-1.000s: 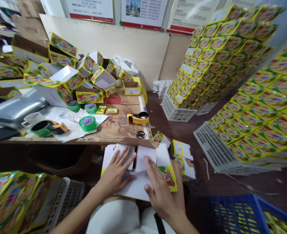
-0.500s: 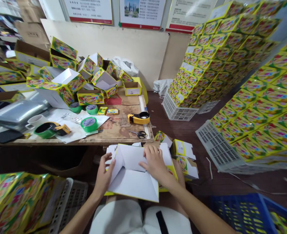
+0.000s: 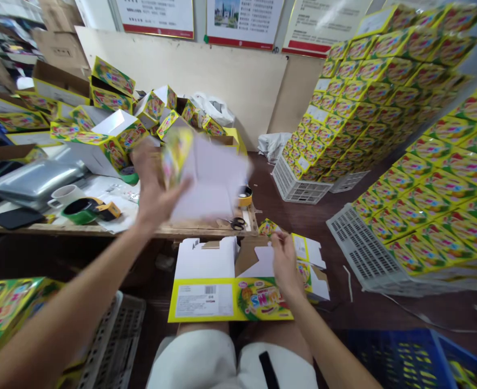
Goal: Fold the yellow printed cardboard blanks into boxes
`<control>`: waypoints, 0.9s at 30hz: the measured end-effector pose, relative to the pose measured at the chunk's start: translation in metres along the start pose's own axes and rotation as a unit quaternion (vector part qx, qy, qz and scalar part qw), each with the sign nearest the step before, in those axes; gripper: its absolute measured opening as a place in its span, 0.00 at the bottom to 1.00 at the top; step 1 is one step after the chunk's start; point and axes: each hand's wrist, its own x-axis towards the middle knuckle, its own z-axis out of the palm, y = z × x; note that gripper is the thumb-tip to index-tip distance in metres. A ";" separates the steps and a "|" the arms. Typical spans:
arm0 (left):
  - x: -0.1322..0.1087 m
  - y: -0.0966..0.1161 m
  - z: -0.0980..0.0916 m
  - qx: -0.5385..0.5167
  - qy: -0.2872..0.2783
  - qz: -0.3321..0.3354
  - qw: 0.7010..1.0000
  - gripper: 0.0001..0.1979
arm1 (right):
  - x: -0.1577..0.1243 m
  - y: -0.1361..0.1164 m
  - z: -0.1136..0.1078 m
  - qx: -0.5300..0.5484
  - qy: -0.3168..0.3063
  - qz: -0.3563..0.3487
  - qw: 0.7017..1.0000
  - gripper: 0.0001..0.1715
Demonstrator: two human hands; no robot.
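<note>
My left hand [image 3: 153, 186], smeared by motion, is raised over the table's front with its thumb against a folded carton box [image 3: 217, 173]. The box is blurred, with its white inside toward me and a yellow printed side near the fingers. On my lap lies a stack of flat printed cartons [image 3: 203, 300], yellow and green with white flaps. At the right end of that stack my right hand [image 3: 286, 262] has its fingers closed in a pinch at a white flap. The fingertips partly hide the edge they grip.
Behind is a table [image 3: 169, 231] with a pile of folded boxes [image 3: 116, 140], a tape dispenser [image 3: 86, 209], a mug [image 3: 66, 195] and scissors [image 3: 236, 222]. Tall box stacks [image 3: 343, 102] stand on white crates [image 3: 301, 183] at right. A blue crate [image 3: 392, 351] sits lower right.
My left hand has lifted the folded box off my lap, up and forward over the table. My right hand has let go of it and moved right to the flat cartons, now uncovered.
</note>
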 end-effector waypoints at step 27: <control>-0.188 -0.115 -0.011 -0.180 -0.241 -0.273 0.914 0.51 | -0.060 -0.034 0.046 -0.270 -0.308 -0.359 0.839 0.04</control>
